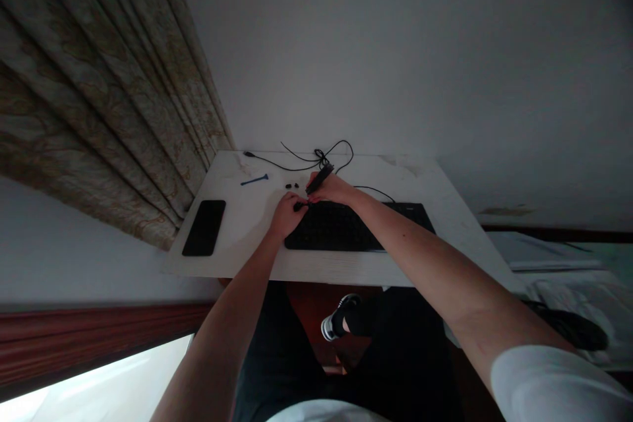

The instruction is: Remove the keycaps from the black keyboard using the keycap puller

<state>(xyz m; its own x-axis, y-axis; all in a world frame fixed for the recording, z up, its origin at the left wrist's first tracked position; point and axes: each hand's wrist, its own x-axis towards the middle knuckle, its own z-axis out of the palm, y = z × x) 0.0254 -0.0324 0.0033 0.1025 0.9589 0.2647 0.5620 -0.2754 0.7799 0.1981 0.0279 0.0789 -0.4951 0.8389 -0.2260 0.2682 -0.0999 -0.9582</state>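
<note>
A black keyboard [329, 227] lies near the front of the white table. My right hand [330, 189] is closed around a dark, elongated tool [320, 179], tilted over the keyboard's upper left corner. Its exact kind is too dark to tell. My left hand [287, 213] is at that same corner, fingers pinched at a small dark piece [299, 206]; I cannot make out whether this is a loose part or the keyboard's edge. The fingertips of both hands nearly meet. Two small black pieces [292, 186], perhaps keycaps, lie just beyond my left hand.
A blue double-ended tool [254, 180] and a black phone [204, 228] lie on the left of the table [346, 267]. A black cable [284, 167] is bundled along the back. Patterned curtains [123, 79] hang at the left; a wall stands behind.
</note>
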